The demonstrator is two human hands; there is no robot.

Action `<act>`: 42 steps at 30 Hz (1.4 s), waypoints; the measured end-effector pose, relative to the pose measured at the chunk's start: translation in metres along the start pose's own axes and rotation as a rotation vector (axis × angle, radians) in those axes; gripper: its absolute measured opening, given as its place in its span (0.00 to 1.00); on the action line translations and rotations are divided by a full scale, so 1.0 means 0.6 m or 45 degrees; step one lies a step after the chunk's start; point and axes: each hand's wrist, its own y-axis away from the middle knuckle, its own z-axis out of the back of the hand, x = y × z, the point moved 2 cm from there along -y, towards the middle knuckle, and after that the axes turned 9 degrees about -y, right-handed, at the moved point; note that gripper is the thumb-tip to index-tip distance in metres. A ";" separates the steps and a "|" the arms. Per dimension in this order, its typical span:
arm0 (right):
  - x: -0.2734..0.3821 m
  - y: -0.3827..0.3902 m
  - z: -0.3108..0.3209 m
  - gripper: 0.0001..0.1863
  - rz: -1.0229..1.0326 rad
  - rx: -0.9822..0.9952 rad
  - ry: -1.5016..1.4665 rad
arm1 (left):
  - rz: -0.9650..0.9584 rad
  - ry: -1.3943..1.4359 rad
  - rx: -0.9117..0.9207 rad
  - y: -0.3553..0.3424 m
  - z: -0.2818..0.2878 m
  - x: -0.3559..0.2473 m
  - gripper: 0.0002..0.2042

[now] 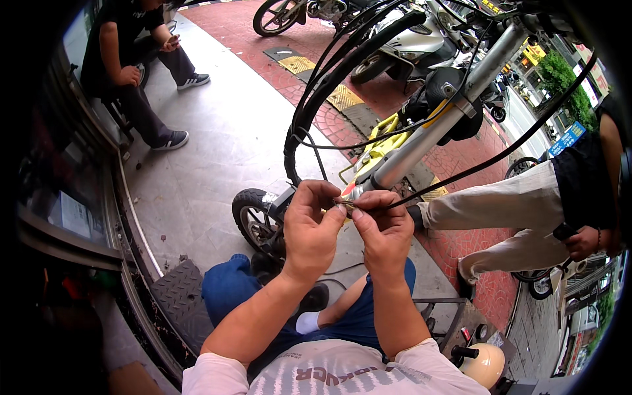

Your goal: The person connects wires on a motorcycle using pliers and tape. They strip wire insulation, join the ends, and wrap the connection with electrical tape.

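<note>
Thin bare wire ends [346,203] meet between the fingertips of both hands, in front of my chest. My left hand [308,234] is closed, its thumb and fingers pinching the wires from the left. My right hand [385,230] is closed too, gripping the end of a black cable [475,174] that arcs in from the upper right. How the strands lie is too small to tell. Just beyond my hands rises the silver tube [431,135] of an electric scooter, tilted to the right. A bundle of black cables [304,108] loops down on its left.
The scooter's wheel [247,214] is left of my hands. Seated at the far left is a person [125,62]; another in beige trousers [500,201] stands close on the right. A white motorcycle [408,43] is parked beyond. A cream helmet [486,363] lies at lower right.
</note>
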 end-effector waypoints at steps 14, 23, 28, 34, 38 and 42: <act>0.005 -0.008 0.024 0.11 -0.240 0.093 -0.181 | 0.064 0.126 0.148 -0.006 0.008 -0.015 0.11; 0.004 -0.003 0.033 0.11 -0.159 0.089 -0.341 | 0.167 0.232 0.147 -0.014 0.016 -0.008 0.08; 0.012 -0.002 0.025 0.09 -0.005 0.051 -0.163 | 0.084 0.057 0.108 -0.011 0.010 -0.014 0.06; 0.016 0.002 0.017 0.09 0.251 0.015 0.202 | -0.061 -0.175 0.121 -0.007 0.017 -0.018 0.05; 0.015 0.001 0.018 0.09 0.327 0.019 0.263 | -0.034 -0.319 0.137 -0.006 0.018 -0.023 0.05; 0.016 0.003 0.014 0.09 0.415 -0.004 0.312 | -0.008 -0.471 0.149 -0.004 0.017 -0.031 0.06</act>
